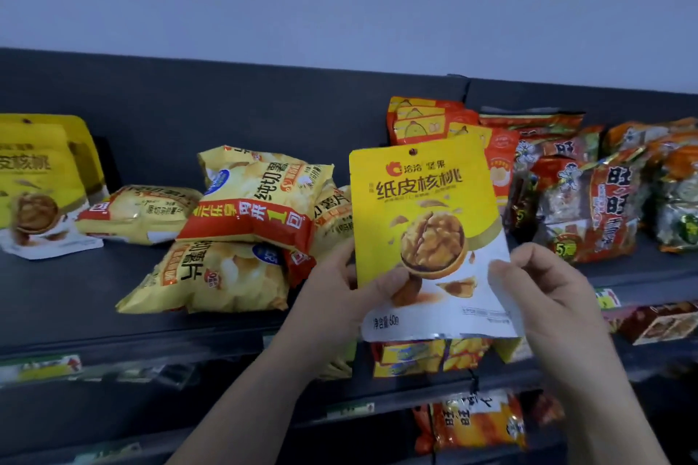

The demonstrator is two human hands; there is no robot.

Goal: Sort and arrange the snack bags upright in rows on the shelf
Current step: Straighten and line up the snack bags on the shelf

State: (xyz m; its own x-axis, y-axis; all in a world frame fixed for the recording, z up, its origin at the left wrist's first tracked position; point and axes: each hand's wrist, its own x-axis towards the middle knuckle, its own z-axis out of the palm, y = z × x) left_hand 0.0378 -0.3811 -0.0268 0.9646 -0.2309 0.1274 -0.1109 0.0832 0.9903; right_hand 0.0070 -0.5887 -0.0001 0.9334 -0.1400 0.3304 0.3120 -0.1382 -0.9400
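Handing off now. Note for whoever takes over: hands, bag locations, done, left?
The left hand and right hand both grip one yellow walnut bag, upright, in front of the shelf.
The matching walnut bags stand at far left; chip bags lie piled mid-shelf; red bags stand at right.
Done: left and right groups look sorted.
Left: probably put the held bag with its match, then stand the chips in rows.

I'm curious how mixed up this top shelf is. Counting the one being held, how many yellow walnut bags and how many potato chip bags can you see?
Walnut bags: 3, two at far left plus the held walnut bag.
Potato chip bags: 5 showing in an overlapping pile; more may be hidden.
Total: 8.
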